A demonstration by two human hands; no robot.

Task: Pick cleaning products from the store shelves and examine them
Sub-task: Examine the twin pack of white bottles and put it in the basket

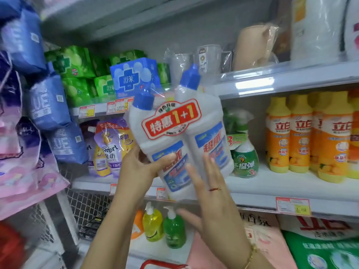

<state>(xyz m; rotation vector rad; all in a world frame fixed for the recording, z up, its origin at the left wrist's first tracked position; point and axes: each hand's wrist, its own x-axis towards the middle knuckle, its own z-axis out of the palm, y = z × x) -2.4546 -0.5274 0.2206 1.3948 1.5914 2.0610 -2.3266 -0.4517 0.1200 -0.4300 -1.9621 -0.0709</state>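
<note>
So the shelves (pixel 252 86) fill the whole view, and the thing that matters is the twin pack of cleaner (pixel 180 133): two white bottles shrink-wrapped together with a big red 1+1 sticker. It's off the shelf and held up in front of it, right above both hands. The long axis runs up and down with a lean, blue caps (pixel 191 76) tipped up and to the left, bases down by the palms, label side facing the camera.

The left hand (pixel 139 171) is doing the carrying. It's wrapped round the lower left edge of the pack, with the thumb (pixel 165 159) pressed across the front label and the rest of the fingers hidden behind.

The right hand (pixel 211 202) is flat and spread, with nothing gripped and the back of the hand toward the camera. Its fingers (pixel 208 166) lie over the lower right bottle. It's a bit blurry, so I can't say whether they actually touch the wrap.

My guess is that any turn to read the back pivots on that left-hand grip, with the right hand free to steady the base.
</note>
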